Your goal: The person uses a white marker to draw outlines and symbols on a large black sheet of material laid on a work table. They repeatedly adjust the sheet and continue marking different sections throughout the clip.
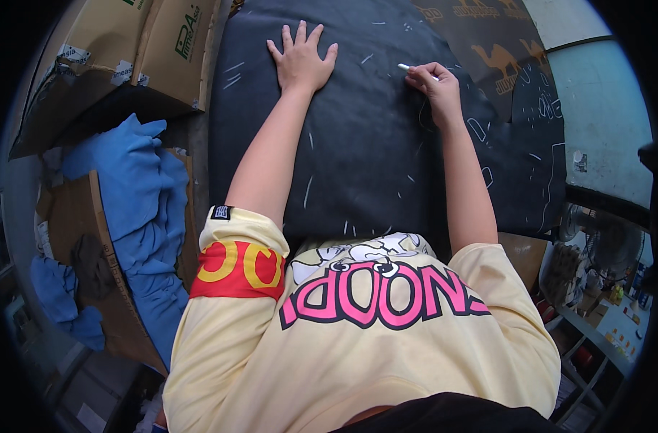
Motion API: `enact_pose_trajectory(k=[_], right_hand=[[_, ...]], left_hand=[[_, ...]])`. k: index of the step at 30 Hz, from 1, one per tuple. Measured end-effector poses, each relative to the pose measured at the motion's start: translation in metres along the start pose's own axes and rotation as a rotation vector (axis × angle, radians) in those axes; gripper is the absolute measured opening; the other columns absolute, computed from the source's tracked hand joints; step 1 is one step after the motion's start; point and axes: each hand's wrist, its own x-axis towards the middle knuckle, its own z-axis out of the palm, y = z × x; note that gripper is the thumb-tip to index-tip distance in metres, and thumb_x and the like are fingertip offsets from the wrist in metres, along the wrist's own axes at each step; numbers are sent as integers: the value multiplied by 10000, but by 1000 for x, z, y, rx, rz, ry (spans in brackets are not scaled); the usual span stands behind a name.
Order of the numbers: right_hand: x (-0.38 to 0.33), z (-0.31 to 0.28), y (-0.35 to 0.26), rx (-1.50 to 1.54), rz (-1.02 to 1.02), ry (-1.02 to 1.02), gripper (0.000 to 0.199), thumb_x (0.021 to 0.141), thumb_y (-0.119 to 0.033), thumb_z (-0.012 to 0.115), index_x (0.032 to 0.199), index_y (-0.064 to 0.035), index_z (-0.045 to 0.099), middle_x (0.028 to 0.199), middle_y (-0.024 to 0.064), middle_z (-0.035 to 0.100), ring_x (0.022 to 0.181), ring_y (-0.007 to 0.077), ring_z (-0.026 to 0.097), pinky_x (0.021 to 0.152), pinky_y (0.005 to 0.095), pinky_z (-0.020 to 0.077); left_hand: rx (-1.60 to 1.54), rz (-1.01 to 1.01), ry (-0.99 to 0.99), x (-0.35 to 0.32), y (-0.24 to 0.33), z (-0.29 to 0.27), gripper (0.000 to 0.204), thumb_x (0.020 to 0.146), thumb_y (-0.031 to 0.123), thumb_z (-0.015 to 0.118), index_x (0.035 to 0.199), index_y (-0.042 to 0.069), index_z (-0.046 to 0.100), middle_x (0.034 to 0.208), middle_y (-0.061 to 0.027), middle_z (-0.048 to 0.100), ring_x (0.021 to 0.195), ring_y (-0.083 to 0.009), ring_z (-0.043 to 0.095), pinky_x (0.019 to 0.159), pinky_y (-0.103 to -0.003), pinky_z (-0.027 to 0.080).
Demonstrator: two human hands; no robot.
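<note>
A large black sheet, which looks like leather, (pixel 365 144) lies spread in front of me with short white strokes scattered over it. My left hand (pixel 301 65) rests flat on its far left part, fingers spread and holding nothing. Between the fingers of my right hand (pixel 436 83) is a slim white marking stick (pixel 403 66), perhaps chalk or a pen. Its tip points left, just over the sheet; I cannot tell whether it touches. White outlined shapes (pixel 477 130) show on the sheet to the right of my right forearm.
Brown cardboard boxes (pixel 173 58) stand at the far left. Below them, blue hides or cloth (pixel 145 195) hang over a cardboard edge (pixel 101 216). A dark brown printed sheet (pixel 487 50) lies at the far right. Beyond the right edge are a fan (pixel 609 249) and a shelf with small items (pixel 621 328).
</note>
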Motion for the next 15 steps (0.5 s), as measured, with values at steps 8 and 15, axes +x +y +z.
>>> enact_pose_trajectory(k=[8, 15], right_hand=[[13, -9, 8, -118, -67, 62, 126, 923, -102, 683, 957, 18, 663, 950, 101, 698, 885, 155, 690, 859, 292, 582], [11, 12, -6, -600, -122, 61, 157, 883, -153, 733, 920, -6, 691, 880, 66, 722, 781, 112, 689, 778, 239, 547]], left_hand=[[7, 6, 15, 0, 0, 3, 589, 942, 534, 511, 1461, 256, 500, 1570, -66, 394, 1490, -332, 257, 1191, -621, 132], [11, 5, 17, 0, -2, 4, 589, 940, 536, 512, 1458, 256, 503, 1567, -64, 397, 1488, -333, 259, 1191, -622, 133]])
